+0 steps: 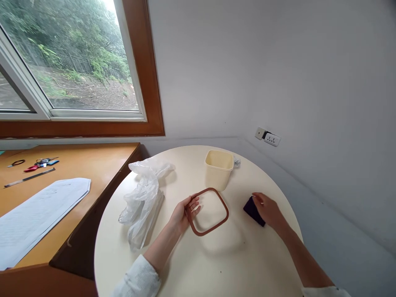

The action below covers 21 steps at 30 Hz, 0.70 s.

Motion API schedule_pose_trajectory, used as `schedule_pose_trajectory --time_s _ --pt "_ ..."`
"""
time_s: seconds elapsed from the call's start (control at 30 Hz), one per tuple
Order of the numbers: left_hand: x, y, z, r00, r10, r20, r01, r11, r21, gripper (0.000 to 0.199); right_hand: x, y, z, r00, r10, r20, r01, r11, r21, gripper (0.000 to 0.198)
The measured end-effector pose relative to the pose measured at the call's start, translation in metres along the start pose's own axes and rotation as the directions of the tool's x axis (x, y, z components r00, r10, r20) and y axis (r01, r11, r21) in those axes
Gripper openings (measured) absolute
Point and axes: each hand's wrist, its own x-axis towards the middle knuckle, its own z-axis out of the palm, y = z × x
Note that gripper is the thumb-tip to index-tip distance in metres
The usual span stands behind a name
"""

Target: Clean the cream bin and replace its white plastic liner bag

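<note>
My left hand (pixel 185 213) is closed around the left side of a brown square frame with rounded corners (pixel 225 203), which is tilted above the table. Through the frame's open middle the table top shows. My right hand (pixel 268 209) has its fingers on a dark folded cloth (pixel 253 212) at the right of the table; its fingertips are bent at the cloth's upper edge. Beyond the frame stands a cream square bin (pixel 219 175), upright with its mouth up. To the left of my left hand lies a crumpled clear plastic bag (pixel 144 198).
All this is on a round cream table (pixel 185 268). A small clear crumpled item (pixel 237 161) lies behind the bin. On the left, a wooden desk (pixel 102 165) bears papers (pixel 46 214), a pen (pixel 29 178) and keys (pixel 43 162). Walls and a socket (pixel 272 139) border the right.
</note>
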Motion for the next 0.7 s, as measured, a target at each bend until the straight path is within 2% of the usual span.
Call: schedule_pose_trajectory --time_s 0.07,0.13,0.2,0.3,0.37,0.47,0.6,0.7 --pt "-0.001 -0.006 0.002 0.999 -0.006 0.038 0.006 1.0 -0.001 0.015 -0.018 -0.024 0.012 0.984 0.018 0.18 -0.053 0.979 0.196 0.048" --pt "-0.003 -0.013 0.004 0.996 -0.011 0.089 0.011 1.0 0.002 0.017 -0.037 -0.047 0.025 0.948 -0.042 0.316 -0.057 0.953 0.298 0.059" --pt "-0.004 -0.018 0.005 0.99 -0.013 0.138 0.011 1.0 0.008 0.019 -0.051 -0.064 0.034 0.939 -0.139 0.314 0.029 0.943 0.33 0.056" --pt "-0.007 -0.023 0.007 0.983 -0.024 0.184 0.017 0.999 0.04 0.019 -0.056 -0.068 0.037 0.957 -0.233 0.174 0.175 0.939 0.297 0.046" --pt "-0.01 -0.024 0.009 0.971 -0.047 0.235 0.028 0.996 0.083 0.02 -0.049 -0.058 0.031 0.973 -0.203 0.108 0.171 0.952 0.254 0.044" --pt "-0.016 -0.023 0.013 0.949 -0.082 0.305 0.037 0.988 0.152 0.023 -0.029 -0.028 0.012 0.995 -0.053 0.079 0.038 0.982 0.186 0.045" --pt "-0.019 -0.021 0.014 0.951 -0.094 0.295 0.04 0.982 0.185 0.024 -0.009 0.017 -0.017 0.992 0.102 0.072 -0.109 0.989 0.098 0.043" --pt "-0.017 -0.02 0.013 0.95 -0.097 0.298 0.042 0.982 0.185 0.022 -0.004 0.045 -0.027 0.979 0.179 0.098 -0.185 0.981 0.051 0.042"
